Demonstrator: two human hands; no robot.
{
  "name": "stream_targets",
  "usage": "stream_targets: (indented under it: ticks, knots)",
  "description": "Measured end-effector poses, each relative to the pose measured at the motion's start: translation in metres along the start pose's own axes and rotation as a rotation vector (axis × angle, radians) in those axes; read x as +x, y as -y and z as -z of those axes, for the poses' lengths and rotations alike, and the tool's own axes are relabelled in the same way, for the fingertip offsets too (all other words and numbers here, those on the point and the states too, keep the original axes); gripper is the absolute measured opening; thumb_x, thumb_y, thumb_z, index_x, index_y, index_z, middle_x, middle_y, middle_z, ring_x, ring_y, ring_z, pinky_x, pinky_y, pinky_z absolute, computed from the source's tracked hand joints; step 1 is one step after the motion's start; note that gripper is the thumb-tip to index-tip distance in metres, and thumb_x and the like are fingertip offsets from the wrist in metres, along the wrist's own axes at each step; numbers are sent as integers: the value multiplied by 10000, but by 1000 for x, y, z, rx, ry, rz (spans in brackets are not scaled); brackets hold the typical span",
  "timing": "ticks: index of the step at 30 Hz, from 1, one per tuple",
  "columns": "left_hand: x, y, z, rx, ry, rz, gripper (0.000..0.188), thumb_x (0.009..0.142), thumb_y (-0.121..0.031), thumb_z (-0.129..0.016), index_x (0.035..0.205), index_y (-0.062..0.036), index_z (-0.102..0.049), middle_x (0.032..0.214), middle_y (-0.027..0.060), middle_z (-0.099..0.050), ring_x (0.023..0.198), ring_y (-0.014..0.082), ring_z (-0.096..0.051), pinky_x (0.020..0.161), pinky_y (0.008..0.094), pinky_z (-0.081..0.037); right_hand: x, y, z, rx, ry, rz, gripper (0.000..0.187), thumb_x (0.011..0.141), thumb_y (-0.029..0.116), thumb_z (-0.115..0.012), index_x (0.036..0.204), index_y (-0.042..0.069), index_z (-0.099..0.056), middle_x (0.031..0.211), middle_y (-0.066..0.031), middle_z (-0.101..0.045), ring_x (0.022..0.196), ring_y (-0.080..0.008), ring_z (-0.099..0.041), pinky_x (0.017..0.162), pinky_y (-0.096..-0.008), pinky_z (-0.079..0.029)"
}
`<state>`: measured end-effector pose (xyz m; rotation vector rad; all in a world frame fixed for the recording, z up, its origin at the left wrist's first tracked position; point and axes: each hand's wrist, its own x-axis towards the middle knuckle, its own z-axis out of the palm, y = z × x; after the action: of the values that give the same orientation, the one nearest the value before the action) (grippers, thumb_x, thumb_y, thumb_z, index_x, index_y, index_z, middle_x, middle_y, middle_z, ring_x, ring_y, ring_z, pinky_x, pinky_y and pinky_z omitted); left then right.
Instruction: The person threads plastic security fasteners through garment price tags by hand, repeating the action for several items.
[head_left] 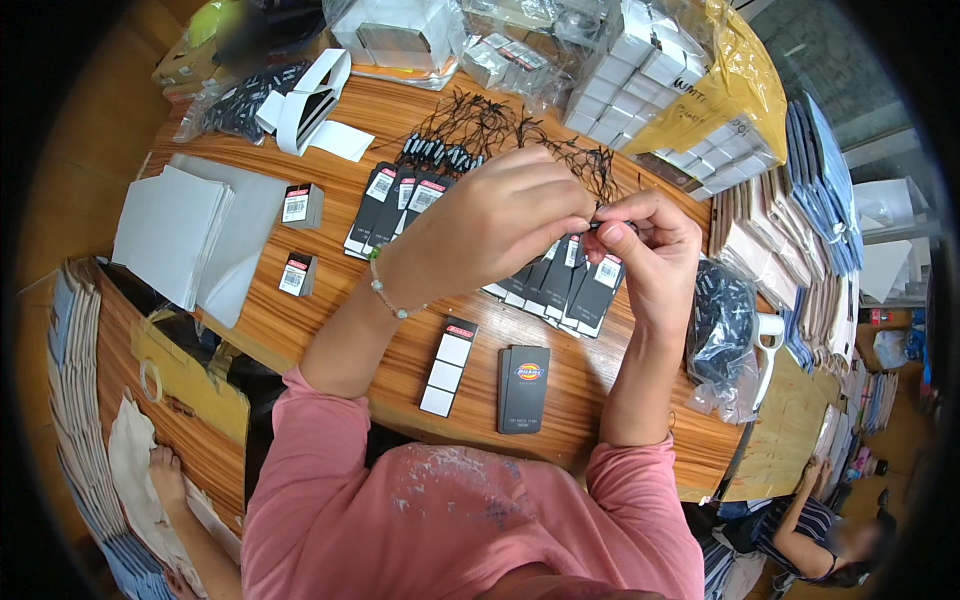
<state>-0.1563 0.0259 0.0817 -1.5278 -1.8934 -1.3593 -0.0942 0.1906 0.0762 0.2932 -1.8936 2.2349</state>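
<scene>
Over the middle of the table, my left hand (505, 215) and my right hand (650, 240) meet at their fingertips. Both pinch a thin black cord (600, 224), partly hidden by the fingers. Beneath them lie black hang tags (592, 300) in a fanned row, with more tags (370, 215) left of my left hand. Loose black strings (480, 112) spread out behind the tags. Nearer me are a stack of black tags (523, 400) and a strip of white labels (448, 372). Two small label stacks (300, 207) sit at the left.
White sheets (160, 235) lie at the table's left edge. A bag of dark strings (722, 315) and a white handled tool (768, 350) are at the right. Plastic-wrapped white boxes (640, 75) and folded garments (765, 225) stand behind. Other people's hands (168, 475) work at lower left and right.
</scene>
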Motion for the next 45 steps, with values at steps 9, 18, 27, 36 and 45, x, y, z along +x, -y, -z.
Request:
stream_targets:
  ticks: [9,18,27,36,45]
  knots:
    - [-4,2,0,-259,123,165,69,800,-67,-504,784,-1,-493,714,87,-476,664,217,-460,621,298,-374,-1,2,-4,78,9,-53,57,737,-24,-613,740,-29,-556,645,-85,-579,523,-104,-531,464,-201,-421]
    - [-5,4,-13,-190,62,128,93,846,-102,-451,837,-11,-467,735,73,-448,677,189,-440,637,287,-369,-1,-2,-5,31,-124,-26,87,738,5,-623,716,-4,-539,606,-74,-566,481,-92,-507,431,-192,-403]
    - [-12,6,-20,-625,81,362,157,885,-156,-415,857,-12,-473,767,34,-482,719,94,-470,657,223,-385,0,-7,-8,259,-77,-23,116,752,9,-608,703,22,-504,609,-55,-542,479,-86,-504,421,-182,-401]
    - [-12,6,-25,-807,64,414,169,888,-163,-416,862,-6,-471,783,35,-486,737,83,-477,665,217,-392,0,-9,-11,299,-109,29,127,755,10,-604,696,33,-494,597,-42,-527,452,-64,-459,424,-177,-388]
    - [-10,6,-27,-810,7,417,173,888,-164,-420,878,-2,-479,796,29,-488,754,84,-477,690,214,-394,3,-10,-8,256,-142,65,111,751,20,-614,705,28,-513,596,-50,-541,462,-67,-470,430,-165,-375]
